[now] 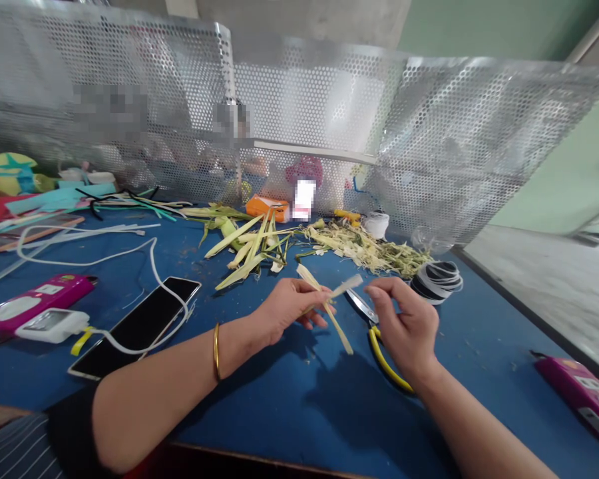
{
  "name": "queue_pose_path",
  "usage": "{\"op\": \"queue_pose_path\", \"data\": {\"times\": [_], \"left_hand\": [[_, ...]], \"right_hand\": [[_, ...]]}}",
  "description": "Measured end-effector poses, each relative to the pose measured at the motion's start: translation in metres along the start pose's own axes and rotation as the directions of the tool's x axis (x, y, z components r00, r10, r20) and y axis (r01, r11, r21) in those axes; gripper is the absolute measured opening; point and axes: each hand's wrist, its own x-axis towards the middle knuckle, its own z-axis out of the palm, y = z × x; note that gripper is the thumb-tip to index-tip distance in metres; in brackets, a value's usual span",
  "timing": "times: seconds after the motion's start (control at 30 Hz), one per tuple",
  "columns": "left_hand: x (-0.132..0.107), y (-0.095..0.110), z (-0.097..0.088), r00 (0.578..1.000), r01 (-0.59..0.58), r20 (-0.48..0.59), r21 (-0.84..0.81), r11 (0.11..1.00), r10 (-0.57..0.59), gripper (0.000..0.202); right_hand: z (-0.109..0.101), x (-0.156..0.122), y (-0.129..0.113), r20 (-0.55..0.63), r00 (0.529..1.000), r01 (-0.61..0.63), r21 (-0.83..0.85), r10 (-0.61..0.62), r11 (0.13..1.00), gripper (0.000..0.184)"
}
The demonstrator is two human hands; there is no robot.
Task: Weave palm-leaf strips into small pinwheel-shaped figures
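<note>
My left hand [287, 307] pinches pale yellow leaf strips [324, 303] that cross in front of it, above the blue table [289, 399]. My right hand [409, 326] is closed beside it, fingertips pinching the end of one blurred strip [347, 286]. Yellow-handled scissors [374, 329] lie on the table under my right hand, partly hidden by it. A gold bangle sits on my left wrist.
A pile of green and yellow leaf strips [249, 246] and shredded scraps [374, 249] lies behind the hands. A black phone [137, 326] with a white cable, a white device [52, 324], pink cases [34, 299] [582, 392] and tape rolls [436, 279] surround them. A perforated metal screen [329, 113] stands behind.
</note>
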Motion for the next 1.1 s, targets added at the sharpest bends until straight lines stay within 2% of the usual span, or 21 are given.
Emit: {"op": "queue_pose_path", "data": {"times": [0.07, 0.17, 0.23, 0.33, 0.4, 0.47, 0.57, 0.6, 0.67, 0.73, 0.8, 0.9, 1.1], "left_hand": [[-0.005, -0.002, 0.005, 0.994, -0.003, 0.113, 0.084, 0.996, -0.006, 0.028], [-0.011, -0.007, 0.011, 0.978, -0.021, 0.209, 0.182, 0.983, -0.018, 0.032], [-0.012, -0.010, 0.014, 0.971, -0.025, 0.235, 0.239, 0.971, -0.033, 0.031], [-0.013, -0.013, 0.015, 0.962, -0.025, 0.265, 0.300, 0.953, -0.058, 0.029], [-0.014, -0.012, 0.015, 0.957, -0.021, 0.280, 0.317, 0.948, -0.072, 0.029], [-0.014, -0.010, 0.015, 0.959, -0.002, 0.271, 0.315, 0.949, -0.088, 0.030], [-0.014, -0.007, 0.015, 0.976, 0.016, 0.205, 0.283, 0.959, -0.077, 0.031], [-0.013, -0.007, 0.015, 0.983, 0.012, 0.172, 0.264, 0.964, -0.059, 0.032], [-0.012, -0.006, 0.015, 0.995, -0.001, 0.100, 0.209, 0.978, -0.020, 0.032], [-0.012, -0.005, 0.015, 0.999, -0.009, 0.042, 0.133, 0.991, 0.004, 0.030], [-0.011, -0.004, 0.015, 1.000, -0.002, 0.011, 0.053, 0.999, 0.001, 0.026], [-0.011, -0.004, 0.014, 1.000, 0.020, 0.018, -0.050, 0.999, -0.019, 0.021], [-0.009, -0.003, 0.012, 0.994, 0.076, 0.087, -0.219, 0.973, -0.058, 0.015]], "right_hand": [[0.001, 0.003, 0.001, 0.041, 0.999, 0.029, -0.049, -0.027, 0.998, 0.014], [0.008, 0.005, 0.000, 0.228, 0.974, 0.012, -0.020, -0.007, 1.000, 0.012], [0.012, 0.004, -0.001, 0.363, 0.929, -0.112, 0.083, 0.074, 0.990, 0.014], [0.016, 0.002, -0.002, 0.508, 0.834, -0.364, 0.215, 0.215, 0.906, 0.023], [0.017, 0.002, -0.002, 0.520, 0.808, -0.457, 0.257, 0.277, 0.852, 0.026], [0.015, 0.002, -0.002, 0.469, 0.828, -0.468, 0.275, 0.308, 0.840, 0.024], [0.010, 0.003, -0.005, 0.335, 0.900, -0.365, 0.238, 0.277, 0.900, 0.018], [0.009, 0.002, -0.007, 0.282, 0.933, -0.287, 0.198, 0.226, 0.937, 0.015], [0.007, 0.001, -0.011, 0.190, 0.981, -0.055, 0.085, 0.037, 0.995, 0.010], [0.006, -0.002, -0.015, 0.164, 0.970, 0.185, -0.027, -0.178, 0.982, 0.009], [0.007, -0.004, -0.018, 0.183, 0.935, 0.322, -0.085, -0.303, 0.943, 0.011], [0.010, -0.006, -0.020, 0.178, 0.928, 0.354, -0.140, -0.328, 0.925, 0.011], [0.011, -0.008, -0.018, 0.201, 0.937, 0.327, -0.219, -0.286, 0.919, 0.014]]}}
